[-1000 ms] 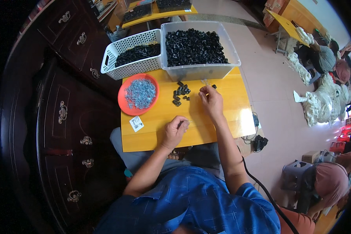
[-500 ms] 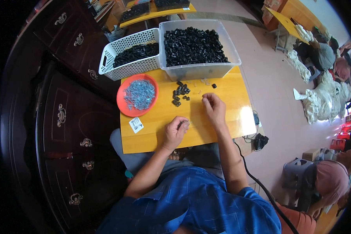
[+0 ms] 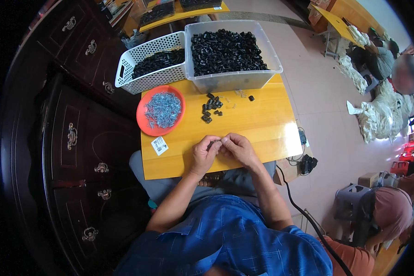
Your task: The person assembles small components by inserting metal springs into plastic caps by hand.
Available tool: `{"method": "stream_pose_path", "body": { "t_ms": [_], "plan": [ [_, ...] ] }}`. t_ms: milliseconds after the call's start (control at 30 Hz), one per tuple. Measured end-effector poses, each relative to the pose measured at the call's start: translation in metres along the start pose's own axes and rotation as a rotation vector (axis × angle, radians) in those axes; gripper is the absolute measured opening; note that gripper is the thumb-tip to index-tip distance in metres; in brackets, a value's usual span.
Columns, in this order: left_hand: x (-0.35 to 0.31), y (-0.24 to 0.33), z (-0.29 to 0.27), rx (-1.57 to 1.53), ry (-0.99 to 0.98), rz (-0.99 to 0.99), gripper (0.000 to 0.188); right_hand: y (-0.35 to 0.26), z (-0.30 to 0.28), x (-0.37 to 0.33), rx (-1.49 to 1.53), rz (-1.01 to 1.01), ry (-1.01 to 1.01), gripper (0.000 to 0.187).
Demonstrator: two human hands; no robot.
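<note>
Small black plastic part (image 3: 215,145), pinched between the fingertips of both hands, mostly hidden, held just above the yellow table's (image 3: 262,129) near edge, mid-width

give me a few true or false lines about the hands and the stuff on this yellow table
1. Both hands, left hand and right hand, meet at the near edge of the yellow table. True.
2. The orange plate holds black parts. False: it holds small silvery metal pieces.
3. The clear bin is full of black parts. True.
4. The white basket sits right of the clear bin. False: it sits on its left.
</note>
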State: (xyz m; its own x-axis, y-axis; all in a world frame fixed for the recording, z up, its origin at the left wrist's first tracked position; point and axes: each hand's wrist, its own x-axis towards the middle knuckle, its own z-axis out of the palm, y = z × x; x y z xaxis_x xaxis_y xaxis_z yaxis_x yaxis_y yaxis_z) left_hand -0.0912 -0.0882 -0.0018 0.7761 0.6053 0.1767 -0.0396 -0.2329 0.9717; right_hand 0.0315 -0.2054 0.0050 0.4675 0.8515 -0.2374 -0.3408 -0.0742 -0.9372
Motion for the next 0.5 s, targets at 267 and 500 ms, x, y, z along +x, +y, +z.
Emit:
{"method": "stream_pose_path", "body": {
  "t_ms": [267,500],
  "plan": [
    [-0.0009,0.0062,0.0002,-0.024,0.002,-0.035,0.011,-0.0060,-0.0048,-0.0025,0.009,0.016,-0.051,0.019],
    [0.0005,0.0040,0.0018,0.045,-0.041,0.023,0.012,-0.0075,-0.0068,-0.0016,-0.121,0.011,-0.070,0.017]
  ]
}}
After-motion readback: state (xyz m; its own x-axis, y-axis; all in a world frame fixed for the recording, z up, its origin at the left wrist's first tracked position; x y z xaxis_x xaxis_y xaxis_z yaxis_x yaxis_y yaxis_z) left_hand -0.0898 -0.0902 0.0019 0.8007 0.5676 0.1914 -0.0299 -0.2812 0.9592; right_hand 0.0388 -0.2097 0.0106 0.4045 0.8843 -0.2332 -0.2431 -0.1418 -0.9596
